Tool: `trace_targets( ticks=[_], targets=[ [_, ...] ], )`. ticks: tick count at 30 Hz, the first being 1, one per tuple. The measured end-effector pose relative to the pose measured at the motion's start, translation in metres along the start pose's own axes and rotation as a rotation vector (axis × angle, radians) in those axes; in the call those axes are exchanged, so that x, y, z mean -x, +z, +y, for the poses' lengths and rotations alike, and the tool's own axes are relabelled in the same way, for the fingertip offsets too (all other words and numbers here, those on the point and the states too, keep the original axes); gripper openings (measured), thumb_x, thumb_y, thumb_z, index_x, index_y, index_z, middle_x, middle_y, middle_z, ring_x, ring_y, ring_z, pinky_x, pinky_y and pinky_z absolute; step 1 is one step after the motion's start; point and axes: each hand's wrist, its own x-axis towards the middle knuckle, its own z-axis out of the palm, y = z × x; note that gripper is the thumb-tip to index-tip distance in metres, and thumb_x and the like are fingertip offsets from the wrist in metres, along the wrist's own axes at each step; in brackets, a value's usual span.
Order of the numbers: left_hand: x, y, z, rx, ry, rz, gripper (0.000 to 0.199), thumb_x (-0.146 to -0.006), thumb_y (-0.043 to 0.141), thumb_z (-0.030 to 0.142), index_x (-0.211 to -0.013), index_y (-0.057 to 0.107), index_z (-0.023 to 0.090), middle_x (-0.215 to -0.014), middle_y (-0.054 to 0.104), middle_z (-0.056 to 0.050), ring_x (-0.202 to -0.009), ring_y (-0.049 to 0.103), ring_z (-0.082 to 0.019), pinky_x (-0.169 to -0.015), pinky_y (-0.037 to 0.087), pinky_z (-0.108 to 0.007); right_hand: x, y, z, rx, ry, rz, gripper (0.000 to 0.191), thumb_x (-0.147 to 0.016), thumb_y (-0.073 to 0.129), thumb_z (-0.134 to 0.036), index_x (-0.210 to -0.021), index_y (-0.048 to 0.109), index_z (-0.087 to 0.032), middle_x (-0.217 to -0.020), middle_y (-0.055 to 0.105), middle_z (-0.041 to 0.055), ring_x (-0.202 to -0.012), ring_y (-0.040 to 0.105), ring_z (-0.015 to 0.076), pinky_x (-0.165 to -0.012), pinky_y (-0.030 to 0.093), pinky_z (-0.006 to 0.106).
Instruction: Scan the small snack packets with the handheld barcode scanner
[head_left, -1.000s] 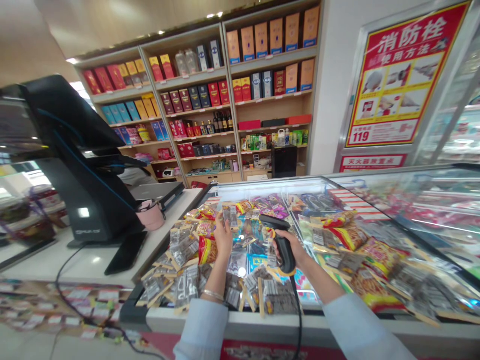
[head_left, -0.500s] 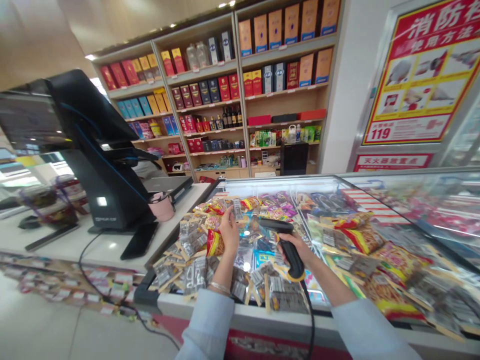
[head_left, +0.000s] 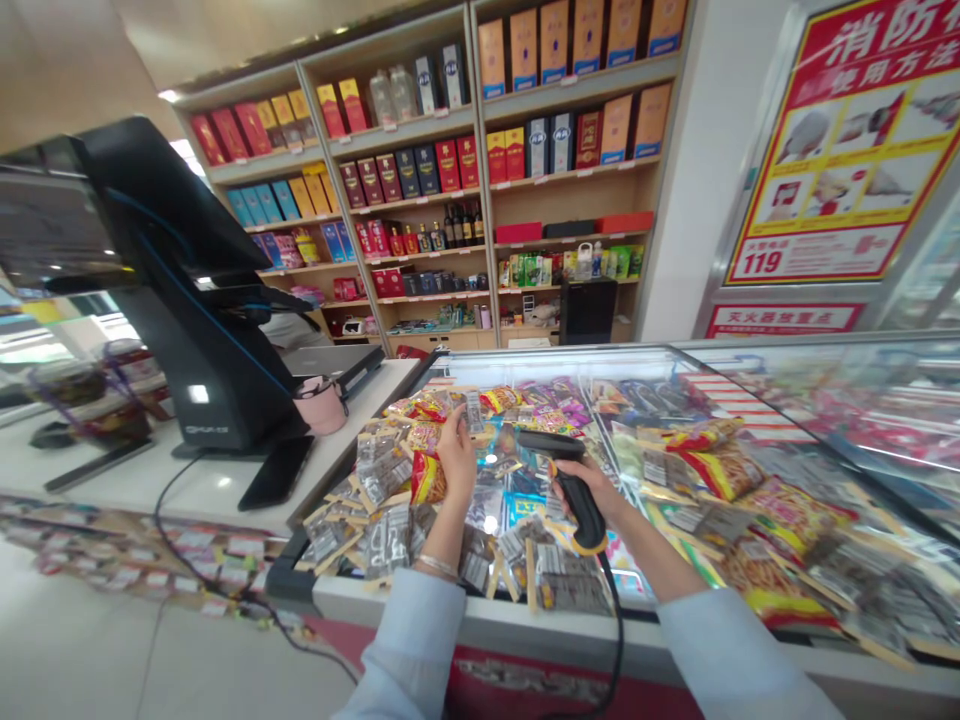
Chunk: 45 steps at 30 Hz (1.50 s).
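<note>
Over the snack-covered freezer chest (head_left: 480, 618), the right hand (head_left: 583, 488) wraps its fingers closed around a black corded barcode scanner (head_left: 576, 505), while the left hand (head_left: 457, 462) pinches a small silver packet (head_left: 473, 410) upright between its fingers.

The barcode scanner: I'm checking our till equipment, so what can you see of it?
The black handheld barcode scanner looks plastic, with a yellow band at the grip's base and its head angled forward. The right hand wraps the grip, above snack packets. A black cable drops from its base over the display case's front rim.
</note>
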Motion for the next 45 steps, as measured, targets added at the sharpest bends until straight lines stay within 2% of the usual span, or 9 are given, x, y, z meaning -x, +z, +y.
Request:
trace_targets(
  ticks=[11,18,30,38,41,45],
  targets=[
    [0.0,0.001,-0.001,0.005,-0.008,0.004,0.034,-0.093,0.038,0.025,-0.117,0.06,0.017,-0.119,0.066,-0.01,-0.113,0.059,-0.02,-0.101,0.044,-0.038,0.0,0.0,0.001,0.004,0.002,0.01,0.03,-0.067,0.067,-0.044,-0.071,0.057,-0.017,-0.048,0.058,-0.0012,-0.033,0.051,0.0108,-0.033,0.041,0.02],
    [0.0,-0.001,0.0,0.005,0.033,-0.005,0.034,-0.092,0.038,0.024,-0.118,0.06,0.018,-0.12,0.065,-0.011,-0.114,0.059,-0.021,-0.101,0.044,-0.038,-0.001,0.0,0.0,0.01,-0.011,-0.002,0.029,-0.067,0.066,-0.044,-0.071,0.058,-0.016,-0.047,0.057,-0.0011,-0.034,0.052,0.0109,-0.033,0.041,0.02],
    [0.0,-0.001,0.0,0.012,-0.016,-0.003,0.033,-0.092,0.039,0.022,-0.116,0.061,0.018,-0.119,0.066,-0.01,-0.111,0.06,-0.02,-0.1,0.045,-0.036,-0.001,0.0,0.001,0.016,-0.013,0.03,0.03,-0.068,0.066,-0.045,-0.069,0.056,-0.018,-0.047,0.057,-0.0012,-0.034,0.052,0.0116,-0.033,0.04,0.021],
    [0.001,0.0,0.002,0.019,0.03,-0.057,0.035,-0.093,0.036,0.022,-0.118,0.06,0.017,-0.121,0.065,-0.01,-0.115,0.058,-0.019,-0.101,0.044,-0.037,-0.006,-0.006,0.006,-0.039,-0.016,-0.017,0.028,-0.071,0.066,-0.043,-0.075,0.06,-0.016,-0.049,0.058,-0.0005,-0.035,0.053,0.0116,-0.033,0.042,0.021],
    [0.002,-0.002,0.008,0.021,0.054,-0.092,0.036,-0.093,0.035,0.022,-0.118,0.06,0.018,-0.121,0.065,-0.01,-0.115,0.058,-0.019,-0.102,0.043,-0.038,0.001,-0.003,-0.002,-0.098,-0.027,0.02,0.026,-0.071,0.063,-0.042,-0.076,0.059,-0.016,-0.049,0.057,-0.0014,-0.034,0.051,0.0114,-0.031,0.041,0.021],
    [-0.002,-0.008,0.022,0.03,0.064,-0.112,0.035,-0.091,0.037,0.021,-0.117,0.061,0.019,-0.12,0.066,-0.009,-0.112,0.06,-0.019,-0.101,0.044,-0.038,0.027,-0.006,-0.028,-0.103,-0.106,0.096,0.025,-0.07,0.062,-0.041,-0.072,0.058,-0.017,-0.049,0.056,-0.0011,-0.035,0.05,0.0109,-0.034,0.041,0.022]
  ],
)
